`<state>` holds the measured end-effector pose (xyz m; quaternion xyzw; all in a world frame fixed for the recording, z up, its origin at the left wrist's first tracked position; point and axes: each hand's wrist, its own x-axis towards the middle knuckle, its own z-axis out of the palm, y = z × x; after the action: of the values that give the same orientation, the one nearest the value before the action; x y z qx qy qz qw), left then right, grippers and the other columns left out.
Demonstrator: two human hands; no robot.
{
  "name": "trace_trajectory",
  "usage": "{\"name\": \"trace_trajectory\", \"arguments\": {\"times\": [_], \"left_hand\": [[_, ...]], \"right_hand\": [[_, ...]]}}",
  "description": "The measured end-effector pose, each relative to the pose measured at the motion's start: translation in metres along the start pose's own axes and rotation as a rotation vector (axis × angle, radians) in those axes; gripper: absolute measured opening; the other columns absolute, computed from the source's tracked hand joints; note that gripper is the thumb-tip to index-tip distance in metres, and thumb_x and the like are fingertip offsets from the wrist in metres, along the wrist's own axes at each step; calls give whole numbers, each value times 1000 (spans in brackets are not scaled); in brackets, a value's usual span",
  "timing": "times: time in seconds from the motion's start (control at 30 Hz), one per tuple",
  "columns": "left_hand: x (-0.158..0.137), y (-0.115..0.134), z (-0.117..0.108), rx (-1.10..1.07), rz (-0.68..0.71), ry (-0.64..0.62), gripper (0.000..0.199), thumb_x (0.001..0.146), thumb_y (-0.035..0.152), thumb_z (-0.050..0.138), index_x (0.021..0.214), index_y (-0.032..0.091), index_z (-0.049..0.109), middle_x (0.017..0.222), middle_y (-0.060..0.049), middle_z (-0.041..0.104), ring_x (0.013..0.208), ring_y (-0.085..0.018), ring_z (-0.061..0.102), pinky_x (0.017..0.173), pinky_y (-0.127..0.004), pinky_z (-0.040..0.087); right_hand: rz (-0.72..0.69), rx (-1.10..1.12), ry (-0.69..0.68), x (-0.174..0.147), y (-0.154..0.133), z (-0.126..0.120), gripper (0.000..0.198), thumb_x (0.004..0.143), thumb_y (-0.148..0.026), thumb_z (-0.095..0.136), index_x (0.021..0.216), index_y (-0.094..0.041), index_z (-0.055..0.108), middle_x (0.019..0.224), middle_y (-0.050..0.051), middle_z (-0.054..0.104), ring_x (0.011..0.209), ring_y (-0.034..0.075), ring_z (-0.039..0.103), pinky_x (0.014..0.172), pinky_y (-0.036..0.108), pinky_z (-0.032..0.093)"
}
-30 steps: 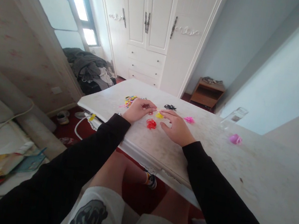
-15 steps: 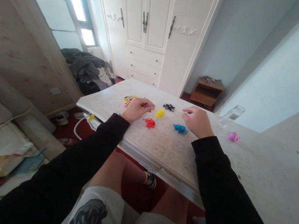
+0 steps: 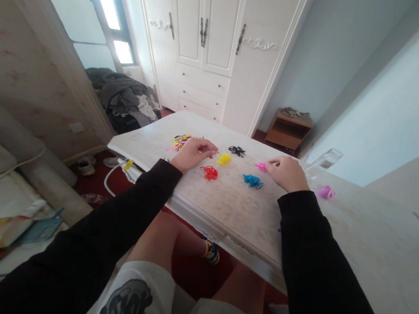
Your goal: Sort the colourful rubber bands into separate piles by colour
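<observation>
My left hand (image 3: 195, 155) is closed in a pinch just left of the yellow pile of thin rubber bands (image 3: 224, 159); whatever its fingertips hold is too small to make out. It partly covers a mixed-colour heap of rubber bands (image 3: 181, 141). My right hand (image 3: 288, 173) is curled, fingertips together, at the right side of the pink rubber bands (image 3: 261, 166); anything in it is hidden. Nearby lie separate piles of red rubber bands (image 3: 210, 172), blue rubber bands (image 3: 253, 181) and black rubber bands (image 3: 237, 151).
The piles lie on a pale table (image 3: 219, 200) with its front edge above my legs. To the right are a clear glass bottle (image 3: 326, 160) and a pinkish-purple object (image 3: 326, 192). A white wardrobe (image 3: 219, 33) and a small wooden cabinet (image 3: 290, 130) stand beyond.
My right hand has moved to the right, uncovering more of the pink pile. The left hand stays in nearly the same place, still pinched.
</observation>
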<state>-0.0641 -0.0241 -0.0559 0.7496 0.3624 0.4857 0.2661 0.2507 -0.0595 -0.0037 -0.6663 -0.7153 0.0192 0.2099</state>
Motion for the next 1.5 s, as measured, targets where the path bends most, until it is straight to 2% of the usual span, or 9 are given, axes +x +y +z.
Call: {"name": "trace_trajectory", "arguments": {"times": [0.13,0.23,0.3,0.43,0.67,0.87,1.03,1.17,1.5], "left_hand": [[0,0,1,-13,-4,-12,27,87,41,75,91,14,78,87,-10,80,70,-17,74,70,-28,59],[-1,3,1,-18,-3,-24,33,85,47,78,91,14,78,83,-9,79,68,-17,74,68,-27,58],[-1,5,1,-19,-5,-35,38,83,52,80,89,14,78,79,-8,78,67,-17,74,67,-27,58],[-1,8,0,-37,7,-67,44,82,57,81,86,14,77,76,-8,77,66,-17,73,66,-26,57],[-2,8,0,-58,18,-76,43,80,56,83,87,14,77,78,-8,77,67,-17,73,66,-26,57],[-2,9,0,-52,26,-71,37,81,49,82,91,14,77,78,-8,77,69,-17,73,67,-26,57],[-2,10,-1,-64,21,-95,29,83,41,80,93,14,77,77,-7,76,69,-16,72,66,-26,55],[-2,9,-1,-72,14,-95,27,81,39,81,92,14,77,78,-7,76,69,-16,71,66,-26,55],[-4,7,1,-72,-4,-62,28,78,34,82,96,14,75,78,-6,77,70,-16,73,69,-26,58]], "right_hand": [[-146,66,61,0,-13,6,20,88,-21,64,99,-14,79,112,15,78,107,28,70,101,43,52],[-424,264,40,-7,-34,18,19,89,-21,64,101,-17,78,110,12,78,107,27,70,103,45,53],[-571,383,0,-15,-50,27,26,89,-22,65,111,-19,77,116,11,77,112,27,69,105,47,53],[-735,357,-44,-26,-73,41,38,90,-21,65,128,-19,73,136,13,70,129,29,62,116,52,45],[-716,322,-90,-27,-72,45,42,93,-22,63,134,-17,71,137,15,70,131,29,62,117,53,45],[-736,342,-78,-28,-72,46,40,93,-20,61,131,-17,73,137,14,70,132,29,62,118,51,46],[-723,349,-69,-29,-74,50,51,91,-18,61,141,-17,66,149,15,62,140,29,56,122,52,43],[-703,335,-48,-28,-73,50,51,90,-20,60,141,-14,65,145,17,64,138,29,57,121,52,43],[-490,226,51,-17,-57,39,38,89,-23,60,121,-12,75,130,16,73,125,31,65,115,48,49]]}}
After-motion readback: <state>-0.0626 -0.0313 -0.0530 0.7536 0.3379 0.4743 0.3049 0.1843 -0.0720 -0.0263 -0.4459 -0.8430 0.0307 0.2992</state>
